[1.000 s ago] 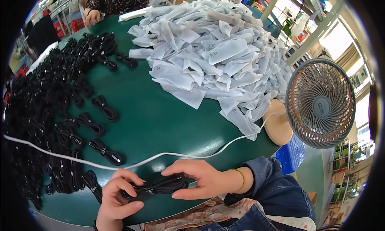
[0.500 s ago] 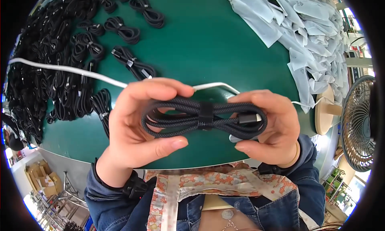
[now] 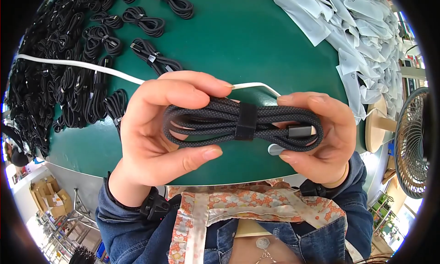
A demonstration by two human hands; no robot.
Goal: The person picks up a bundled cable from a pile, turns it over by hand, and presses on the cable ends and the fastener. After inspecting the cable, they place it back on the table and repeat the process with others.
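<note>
Between my two hands, raised above the table, is a coiled black braided cable point(image 3: 211, 122). A black strap point(image 3: 246, 122) wraps its middle, and a connector with a pale metal tip point(image 3: 300, 131) lies inside the right loop. My left hand point(image 3: 160, 126) curls round the left end, thumb below and fingers above. My right hand point(image 3: 327, 131) grips the right end, its thumb low near the loop. A small pale, rounded piece point(image 3: 275, 149) shows beside the right thumb; I cannot tell what it is. Behind the hands runs a white cord point(image 3: 87, 65).
Many coiled black cables point(image 3: 55, 80) are heaped on the left of the green table point(image 3: 229, 39), with several lying singly, such as one bundle point(image 3: 156, 57). Frosted plastic bags point(image 3: 357, 39) pile up at the far right. A fan point(image 3: 412, 145) stands at the right; cardboard boxes point(image 3: 52, 200) sit lower left.
Both hands have shifted slightly to the right and up in the picture with the cable, which appears a little larger. The grip looks much the same.
</note>
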